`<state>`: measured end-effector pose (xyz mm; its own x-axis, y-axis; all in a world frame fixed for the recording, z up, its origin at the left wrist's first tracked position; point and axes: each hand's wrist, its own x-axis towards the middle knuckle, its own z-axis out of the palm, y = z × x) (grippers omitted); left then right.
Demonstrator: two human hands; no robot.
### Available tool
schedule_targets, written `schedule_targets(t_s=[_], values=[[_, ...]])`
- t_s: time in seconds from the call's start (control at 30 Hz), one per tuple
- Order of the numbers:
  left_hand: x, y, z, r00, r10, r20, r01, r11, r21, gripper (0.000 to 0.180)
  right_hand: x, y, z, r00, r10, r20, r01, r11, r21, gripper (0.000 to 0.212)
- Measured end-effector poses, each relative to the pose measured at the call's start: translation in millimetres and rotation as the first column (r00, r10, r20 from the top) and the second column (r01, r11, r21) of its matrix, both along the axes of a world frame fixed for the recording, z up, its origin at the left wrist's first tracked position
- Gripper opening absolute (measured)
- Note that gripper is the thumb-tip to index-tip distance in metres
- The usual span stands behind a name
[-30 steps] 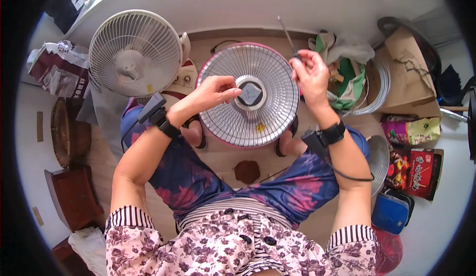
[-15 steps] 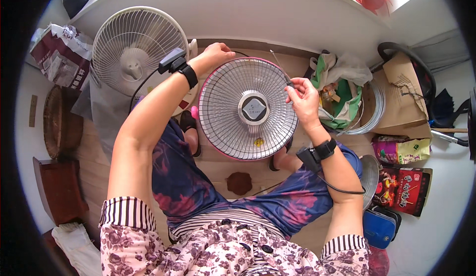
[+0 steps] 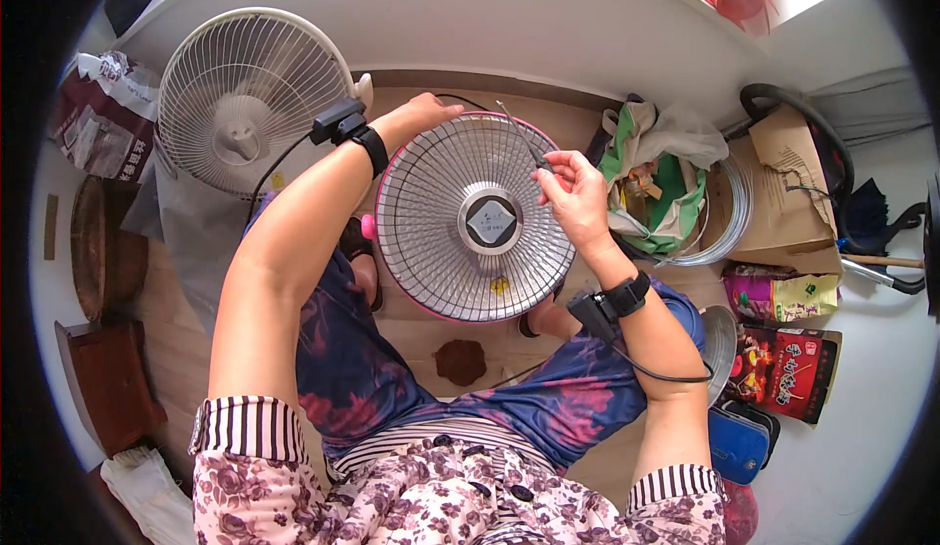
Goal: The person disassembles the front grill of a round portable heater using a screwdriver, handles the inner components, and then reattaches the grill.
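Note:
A round dish-shaped electric heater point(image 3: 431, 251) with a wire grille, pink rim and silver reflector stands between my knees. My left hand point(image 3: 427, 114) grips its far left edge, with the fingers partly hidden behind the rim. Over the right part of the grille, my right hand point(image 3: 578, 192) is closed on a thin screwdriver point(image 3: 519, 132). The metal shaft points away to the upper left, and the dark handle is mostly covered by my fingers. A black cord point(image 3: 452, 97) curves behind the heater's far rim.
A white fan point(image 3: 250, 104) stands left of the heater. On the right lie a green and white bag point(image 3: 676, 207), a wire coil point(image 3: 734, 214), a cardboard box point(image 3: 783, 192) and a red package point(image 3: 791, 374). A brown basket point(image 3: 90, 251) sits far left.
The whole view has shifted, so the heater and both hands appear slightly further left. Both hands keep their holds, and the screwdriver still points away over the grille.

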<state>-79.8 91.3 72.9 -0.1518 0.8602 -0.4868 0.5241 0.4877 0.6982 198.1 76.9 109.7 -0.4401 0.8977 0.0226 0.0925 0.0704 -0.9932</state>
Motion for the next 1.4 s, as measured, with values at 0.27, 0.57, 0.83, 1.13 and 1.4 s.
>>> schedule_targets(t_s=[0.27,0.57,0.83,1.13,1.4], values=[[9,9,-7,0.999,-0.028,-0.039,0.030,0.999,0.041,0.059,-4,-2,5,0.998,0.021,0.057,-0.016,0.996,-0.084,0.022],[-3,-1,-31,0.999,-0.015,-0.050,0.021,0.993,0.112,0.051,-12,-4,-1,0.996,-0.005,0.092,0.003,1.000,0.027,0.019],[-9,12,-24,0.991,0.084,0.100,-0.097,0.986,0.136,0.036,-6,-5,-3,0.988,-0.058,0.143,0.027,0.977,0.213,0.020],[-13,11,-13,0.991,0.095,0.094,-0.091,0.995,-0.038,0.035,-8,-7,11,0.988,-0.061,0.139,0.047,0.993,0.105,0.020],[2,8,-6,0.994,0.057,0.098,-0.058,0.998,0.003,0.034,-13,-11,16,0.980,-0.005,0.197,0.000,1.000,0.027,0.020]])
